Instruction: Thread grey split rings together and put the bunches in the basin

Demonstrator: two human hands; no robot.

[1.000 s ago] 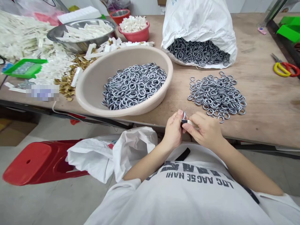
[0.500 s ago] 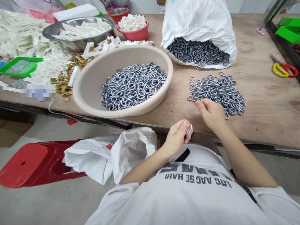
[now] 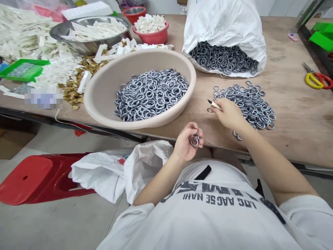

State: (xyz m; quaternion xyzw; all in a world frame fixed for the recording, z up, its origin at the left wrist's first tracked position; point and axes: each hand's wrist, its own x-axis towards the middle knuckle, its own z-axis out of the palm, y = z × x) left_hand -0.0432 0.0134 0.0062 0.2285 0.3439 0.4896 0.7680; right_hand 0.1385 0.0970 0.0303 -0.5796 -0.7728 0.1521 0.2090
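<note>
My left hand is curled below the table edge with its fingers closed on a grey metal ring or two. My right hand reaches over the near left edge of a loose pile of metal rings on the wooden table. It pinches a small pale tool with a dark pointed tip, which sticks out to the left just above a single ring. A beige basin left of the pile holds many more rings.
A white sack spilling rings lies behind the pile. Scissors rest at the far right. White plastic pieces, a steel bowl, a red bowl and a green tray fill the left. A red stool and white bag are below.
My right hand has moved up and left to the pile's edge, and its small tool now shows. My left hand has turned palm up, rings in its fingers. The view shifted slightly.
</note>
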